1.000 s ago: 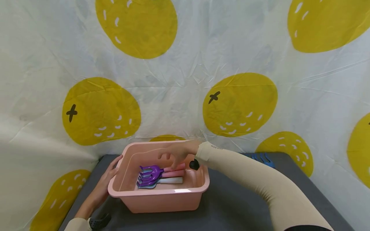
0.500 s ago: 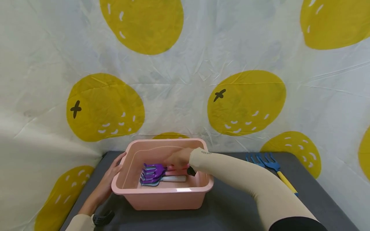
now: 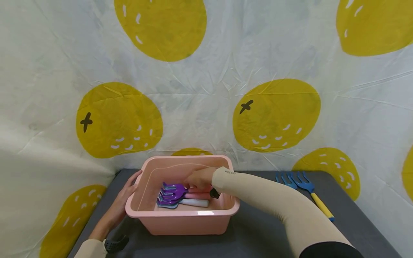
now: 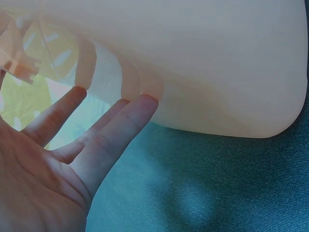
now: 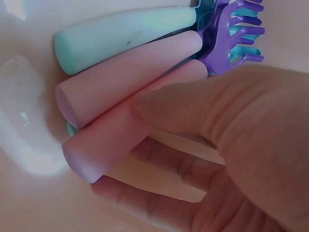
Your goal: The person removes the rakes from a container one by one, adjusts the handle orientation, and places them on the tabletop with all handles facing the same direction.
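A pink plastic tub stands on the table, with several hand rakes lying in it side by side. Two show pink handles and purple heads; in front lies one with a pale mint handle. My right hand reaches inside the tub. In the right wrist view, its thumb and fingers pinch the pink handle of the rake nearest the hand. My left hand is at the tub's left side; in the left wrist view its straight fingertips touch the outer wall.
Two blue garden forks lie at the table's right rear; one fork has a yellow handle, the other is partly behind my right sleeve. The dark grey table ends at a white curtain with yellow fruit prints.
My right hand has lowered from above the rakes and taken hold of a pink handle. The left hand stays at the tub's side. More of the blue forks shows past my right arm.
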Action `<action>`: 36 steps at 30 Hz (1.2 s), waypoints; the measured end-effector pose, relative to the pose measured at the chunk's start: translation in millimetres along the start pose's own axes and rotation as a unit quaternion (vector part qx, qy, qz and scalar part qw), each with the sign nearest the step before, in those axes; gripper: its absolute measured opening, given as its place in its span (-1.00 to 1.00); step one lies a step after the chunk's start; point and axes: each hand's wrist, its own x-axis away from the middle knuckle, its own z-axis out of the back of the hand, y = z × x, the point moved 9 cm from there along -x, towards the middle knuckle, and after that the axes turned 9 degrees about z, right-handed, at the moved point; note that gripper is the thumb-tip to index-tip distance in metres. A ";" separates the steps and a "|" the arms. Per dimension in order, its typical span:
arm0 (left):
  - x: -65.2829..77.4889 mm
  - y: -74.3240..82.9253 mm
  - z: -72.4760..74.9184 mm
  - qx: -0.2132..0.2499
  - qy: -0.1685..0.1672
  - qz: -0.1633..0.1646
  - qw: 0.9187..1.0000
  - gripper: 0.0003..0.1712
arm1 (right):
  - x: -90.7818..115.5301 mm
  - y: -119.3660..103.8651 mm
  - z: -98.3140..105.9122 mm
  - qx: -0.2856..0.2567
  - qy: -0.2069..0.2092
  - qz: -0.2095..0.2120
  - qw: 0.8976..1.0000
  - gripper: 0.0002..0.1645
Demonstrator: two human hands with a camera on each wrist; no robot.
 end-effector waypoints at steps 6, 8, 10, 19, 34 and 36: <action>0.6 0.5 -0.4 -0.004 0.005 0.007 1.000 -0.31 | -4.2 3.8 -2.1 -0.066 -0.001 -0.007 0.998 -0.76; 0.0 1.0 -1.1 -0.007 0.006 0.009 1.000 -0.30 | -5.0 0.2 -3.0 -0.032 -0.024 0.016 0.999 -0.79; -0.7 1.5 -1.9 -0.010 0.006 0.009 1.000 -0.30 | -4.9 -5.3 -2.3 0.019 -0.046 0.045 0.998 -0.85; -2.5 -1.0 -1.2 0.005 0.007 0.031 0.999 -0.28 | 21.9 -41.6 19.1 0.207 -0.134 0.173 0.954 -0.69; -1.0 1.0 -2.0 0.010 0.001 0.037 0.999 -0.27 | 119.7 -67.2 102.4 0.120 -0.035 0.165 0.978 -0.47; -1.1 0.5 -1.9 0.009 0.001 0.041 0.999 -0.27 | 128.9 -66.8 109.5 0.122 -0.028 0.170 0.978 -0.45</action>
